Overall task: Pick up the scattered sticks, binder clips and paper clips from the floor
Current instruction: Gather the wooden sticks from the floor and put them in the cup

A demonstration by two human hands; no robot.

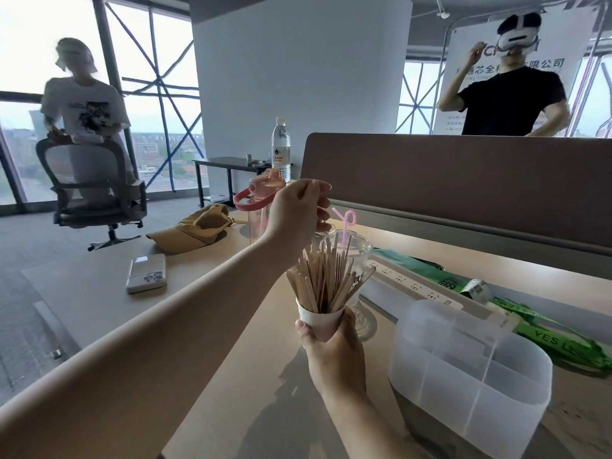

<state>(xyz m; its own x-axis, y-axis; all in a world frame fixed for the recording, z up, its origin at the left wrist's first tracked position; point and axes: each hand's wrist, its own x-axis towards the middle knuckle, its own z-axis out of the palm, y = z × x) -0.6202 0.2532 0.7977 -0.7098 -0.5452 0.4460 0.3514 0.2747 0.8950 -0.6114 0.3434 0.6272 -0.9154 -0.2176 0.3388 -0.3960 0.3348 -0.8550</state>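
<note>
Now the right hand (331,346) has a closed grip round a paper cup (319,321) packed with sticks (323,279), held above the table (258,376). The left hand (294,213) hovers over them with its fingers curled. Whether its grip holds a stick, I cannot tell. Best hold the cup upright and feed sticks in end-first.

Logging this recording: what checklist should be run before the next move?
1. White paper cup gripped by the right hand: ok.
2. Wooden sticks standing inside the cup: ok.
3. Left hand above the sticks holding one: cannot tell.
4. Floor cleared of scattered items: cannot tell, little floor visible.
5. Translucent divided plastic organiser standing beside the cup on the desk: ok.
</note>
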